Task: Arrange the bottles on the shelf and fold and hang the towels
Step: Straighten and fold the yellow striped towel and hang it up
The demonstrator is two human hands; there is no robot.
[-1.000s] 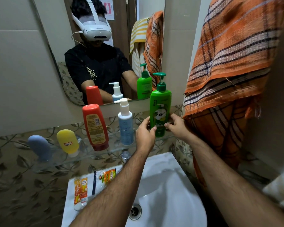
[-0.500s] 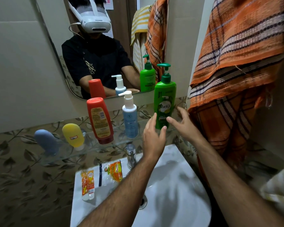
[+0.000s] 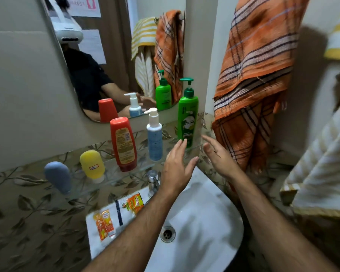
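Hands off the bottles: the left hand (image 3: 176,166) is up with fingers straight and loose, gripping nothing, its fingertips just in front of the foot of the green bottle (image 3: 187,118). Whether they brush it, hard to call. The right hand (image 3: 218,156) mirrors it, palm turned inward, fingers extended and empty, near the green bottle on its right side but apart from it.

Five bottles line the glass shelf (image 3: 137,169) under the mirror (image 3: 110,55). From the left: a blue one (image 3: 57,177) cap-down, a yellow one (image 3: 92,166) cap-down just beside it, then the red bottle (image 3: 123,144) upside down and leaning a touch, the white pump bottle (image 3: 154,136) upright, and the green pump bottle upright at the right end, close to the wall corner.

Over on the right, the orange towel (image 3: 251,75) hangs draped with its plaid folds bunched and its lower edge uneven. A yellow-striped towel (image 3: 322,163) hangs further right, only partly in view.

Below the shelf sits the white sink (image 3: 214,222), both forearms reaching across it. On its left rim lie some sachets (image 3: 104,222), orange and yellow, and a dark stick-like item I can't make out. The tap (image 3: 153,180) stands behind the basin, just under the shelf edge.
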